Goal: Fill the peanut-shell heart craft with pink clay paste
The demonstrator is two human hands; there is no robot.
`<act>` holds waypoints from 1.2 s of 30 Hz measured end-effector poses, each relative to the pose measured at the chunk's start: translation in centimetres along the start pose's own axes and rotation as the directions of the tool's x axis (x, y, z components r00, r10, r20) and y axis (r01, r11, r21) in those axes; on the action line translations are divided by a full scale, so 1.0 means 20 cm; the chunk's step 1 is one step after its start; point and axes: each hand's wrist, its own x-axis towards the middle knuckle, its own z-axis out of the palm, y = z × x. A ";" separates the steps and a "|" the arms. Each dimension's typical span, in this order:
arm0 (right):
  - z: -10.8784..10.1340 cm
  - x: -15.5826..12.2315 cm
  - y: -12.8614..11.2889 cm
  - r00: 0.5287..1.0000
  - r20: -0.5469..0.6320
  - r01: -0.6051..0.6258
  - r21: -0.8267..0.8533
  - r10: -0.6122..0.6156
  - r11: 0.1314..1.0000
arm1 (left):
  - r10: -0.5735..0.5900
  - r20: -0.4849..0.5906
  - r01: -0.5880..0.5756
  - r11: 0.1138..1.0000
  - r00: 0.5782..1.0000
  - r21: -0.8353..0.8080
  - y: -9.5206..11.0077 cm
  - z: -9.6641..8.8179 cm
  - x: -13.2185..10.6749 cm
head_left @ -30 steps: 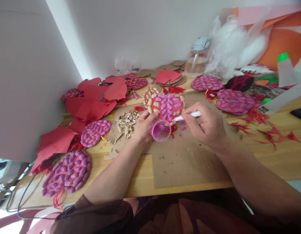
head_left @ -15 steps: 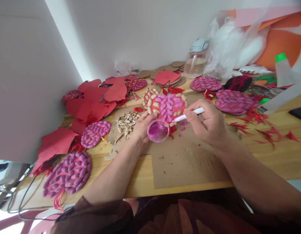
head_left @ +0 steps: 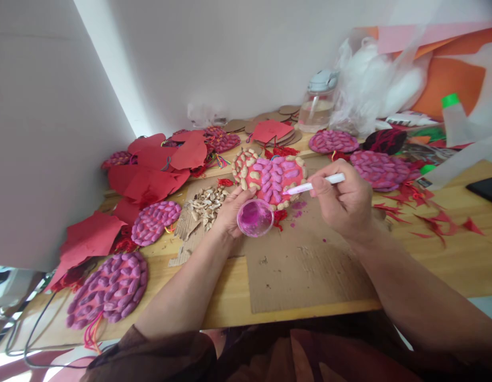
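My left hand (head_left: 231,211) is closed round a small clear cup of purple paint (head_left: 255,217), held tilted just above the cardboard sheet (head_left: 309,265). My right hand (head_left: 343,204) pinches a white brush (head_left: 314,185) whose purple tip touches the lower right of a red disc covered with peanut shells (head_left: 269,176). Many shells on that disc are painted purple; those along its rim and left side are still bare tan.
Finished purple shell discs (head_left: 106,289) (head_left: 156,221) (head_left: 379,168) lie around the wooden table (head_left: 448,260). Red paper pieces (head_left: 150,175) pile at the left, loose shells (head_left: 206,201) beside my left hand. A water bottle (head_left: 319,101), plastic bags and a green-capped bottle (head_left: 455,116) stand behind.
The brush has left the paint cup and moved up onto the shell disc. My left hand has tipped the cup a little more towards me.
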 end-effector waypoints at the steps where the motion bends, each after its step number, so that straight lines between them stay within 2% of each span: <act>1: 0.00 0.00 0.00 1.000 -0.007 0.001 -0.001 -0.001 1.000 | -0.005 0.005 0.005 1.000 1.000 0.000 0.00 0.00 0.00; 8: 0.02 -0.02 -0.02 0.997 0.038 0.070 0.025 -0.071 0.997 | 0.003 0.012 -0.003 1.000 1.000 -0.003 -0.01 -0.02 0.01; 15: 0.01 -0.02 -0.04 0.997 0.022 0.067 -0.015 -0.067 0.998 | 0.038 -0.023 -0.038 0.999 0.999 0.014 0.00 -0.01 0.00; 23: 0.01 -0.01 -0.03 0.987 0.050 0.156 -0.054 -0.154 0.986 | 0.017 0.013 -0.018 1.000 1.000 0.018 0.00 0.01 -0.01; 32: 0.01 -0.01 -0.05 0.994 0.022 0.106 -0.044 -0.105 0.993 | 0.022 -0.008 -0.021 0.999 1.000 0.047 -0.01 0.01 -0.01; 36: 0.01 0.00 -0.05 0.986 0.059 0.159 -0.061 -0.156 0.985 | 0.028 0.009 -0.028 0.997 1.000 0.072 -0.01 0.01 0.00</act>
